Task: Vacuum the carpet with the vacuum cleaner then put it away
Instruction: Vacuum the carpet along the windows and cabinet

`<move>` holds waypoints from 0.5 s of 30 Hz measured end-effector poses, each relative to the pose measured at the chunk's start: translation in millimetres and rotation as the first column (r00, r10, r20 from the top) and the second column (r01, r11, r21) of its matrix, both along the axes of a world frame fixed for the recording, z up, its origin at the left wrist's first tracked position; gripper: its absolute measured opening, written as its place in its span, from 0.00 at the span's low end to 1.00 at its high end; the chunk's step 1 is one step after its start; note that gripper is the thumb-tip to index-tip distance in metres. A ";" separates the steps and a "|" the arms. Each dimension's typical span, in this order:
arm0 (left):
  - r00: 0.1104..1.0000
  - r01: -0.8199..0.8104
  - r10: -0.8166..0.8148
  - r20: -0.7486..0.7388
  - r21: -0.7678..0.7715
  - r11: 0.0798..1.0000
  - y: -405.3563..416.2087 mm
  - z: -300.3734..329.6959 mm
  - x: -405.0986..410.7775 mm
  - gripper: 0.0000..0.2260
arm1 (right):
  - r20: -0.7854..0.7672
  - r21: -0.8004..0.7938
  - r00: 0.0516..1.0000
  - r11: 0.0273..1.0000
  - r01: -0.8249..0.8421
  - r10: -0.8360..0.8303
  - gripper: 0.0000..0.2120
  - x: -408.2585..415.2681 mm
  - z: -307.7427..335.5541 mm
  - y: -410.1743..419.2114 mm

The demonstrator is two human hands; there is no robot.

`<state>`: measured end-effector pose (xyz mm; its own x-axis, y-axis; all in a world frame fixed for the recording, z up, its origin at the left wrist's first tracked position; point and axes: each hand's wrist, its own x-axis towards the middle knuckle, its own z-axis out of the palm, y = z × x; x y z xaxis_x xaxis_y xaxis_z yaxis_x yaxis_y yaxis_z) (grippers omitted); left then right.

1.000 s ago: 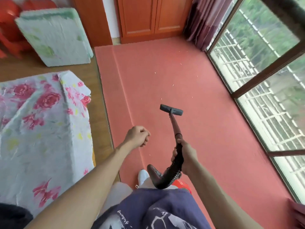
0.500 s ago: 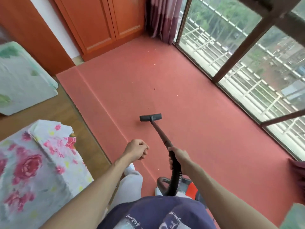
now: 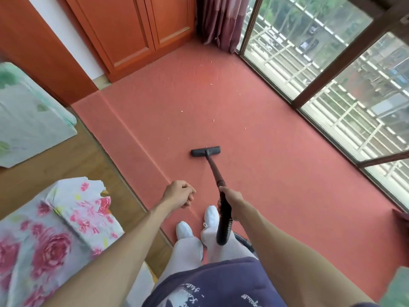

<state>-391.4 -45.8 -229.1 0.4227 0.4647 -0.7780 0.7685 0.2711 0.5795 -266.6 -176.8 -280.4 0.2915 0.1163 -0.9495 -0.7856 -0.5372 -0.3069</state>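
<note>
On the red carpet, the vacuum cleaner is grasped at its wand by the right hand, with the floor head set flat ahead of the white shoes. The left hand is clenched (nothing held) beside the wand. Pale crumbs lie beyond the floor head.

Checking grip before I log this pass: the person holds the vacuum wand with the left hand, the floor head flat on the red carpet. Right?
Not quite. The head view shows the right hand gripping the vacuum wand; the left hand is curled and holds nothing. The floor head does sit flat on the red carpet.
</note>
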 end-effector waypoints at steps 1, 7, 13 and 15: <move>1.000 0.001 -0.001 0.002 -0.003 1.000 4.1 -0.3 5.9 0.09 | 0.010 -0.003 1.000 1.000 -0.007 0.007 0.10 7.9 -0.3 6.3; 1.000 -0.009 0.009 -0.008 -0.003 1.000 26.6 -0.1 43.7 0.09 | 0.084 -0.008 0.996 1.000 -0.022 0.023 0.09 70.5 -6.8 46.6; 0.999 -0.032 0.033 -0.011 0.057 0.998 52.0 -2.9 97.0 0.09 | 0.090 0.030 0.996 1.000 0.002 -0.005 0.08 126.3 -24.3 85.9; 0.999 -0.040 0.040 0.003 0.063 0.997 57.5 -8.4 114.3 0.08 | 0.102 0.006 0.994 0.999 0.040 -0.040 0.08 140.2 -25.3 80.7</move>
<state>-277.1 11.7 -237.5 0.4036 0.5293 -0.7463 0.7569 0.2651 0.5973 -126.3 -96.1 -305.7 0.3915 0.1065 -0.9140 -0.7710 -0.5043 -0.3889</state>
